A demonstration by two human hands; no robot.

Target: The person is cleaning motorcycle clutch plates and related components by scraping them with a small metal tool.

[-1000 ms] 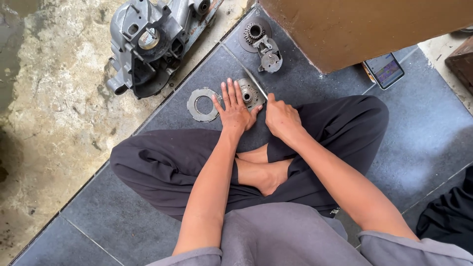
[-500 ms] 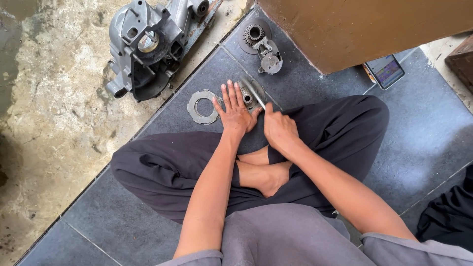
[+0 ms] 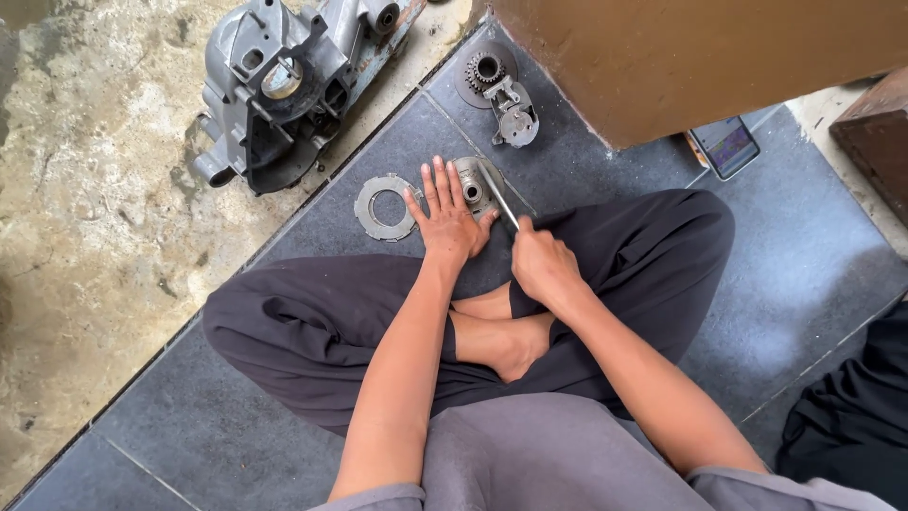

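Left hand [image 3: 447, 220] flat on round metal part [image 3: 472, 185]; right hand [image 3: 542, 265] grips rod [image 3: 498, 197], maybe wrench.

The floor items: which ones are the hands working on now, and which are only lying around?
In use: left hand on round metal part; right hand holding thin metal tool.

Lying about: toothed ring, engine casing, gear assembly, phone.
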